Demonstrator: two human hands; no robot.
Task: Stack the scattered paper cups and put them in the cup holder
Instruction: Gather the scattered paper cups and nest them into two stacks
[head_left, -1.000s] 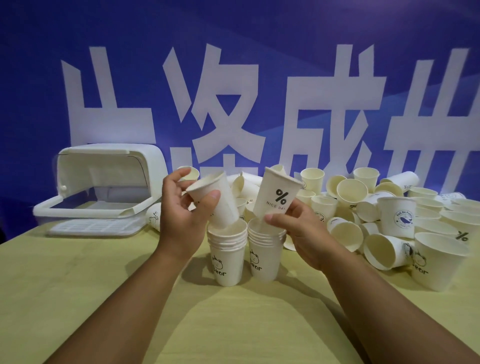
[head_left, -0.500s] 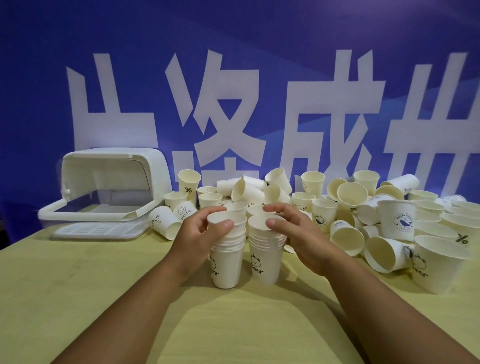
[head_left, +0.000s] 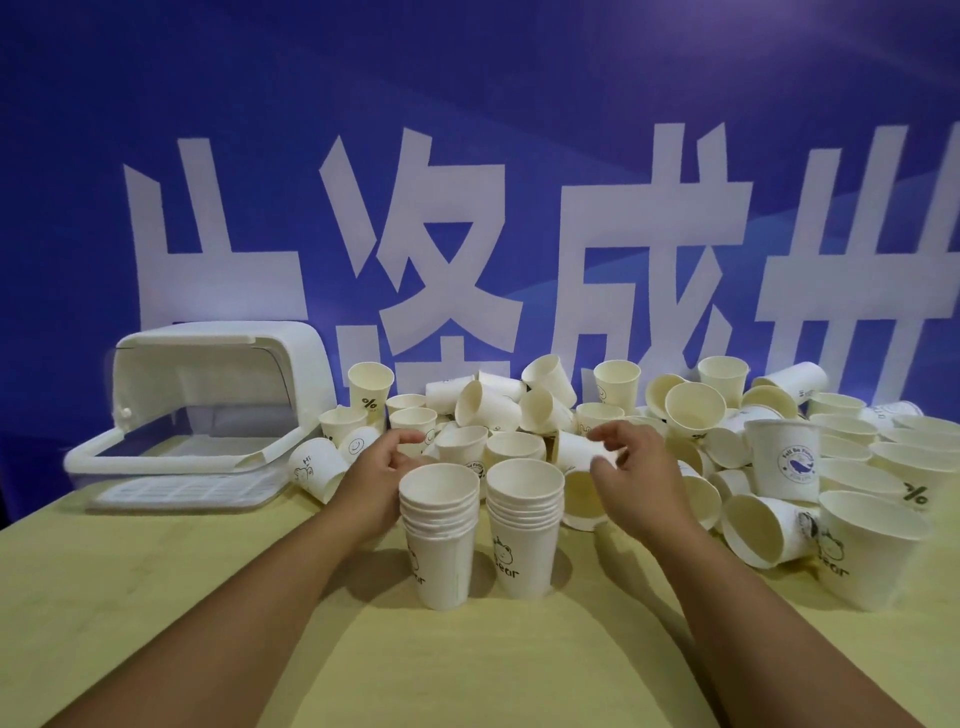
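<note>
1. Blue banner (head_left: 519, 130): large white Chinese characters, cropped; "成" reads clearly.
2. Upright back cup (head_left: 370, 395): "%".
3. Right stack (head_left: 524, 525): "Bear".
4. Tipped cup (head_left: 311, 467): "Hi".

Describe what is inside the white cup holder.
Inside the cup holder, only its bare floor and back wall show; no cups. Loose cups hide its right corner.

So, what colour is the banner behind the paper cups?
The wall banner is blue with big white characters; head view.
</note>
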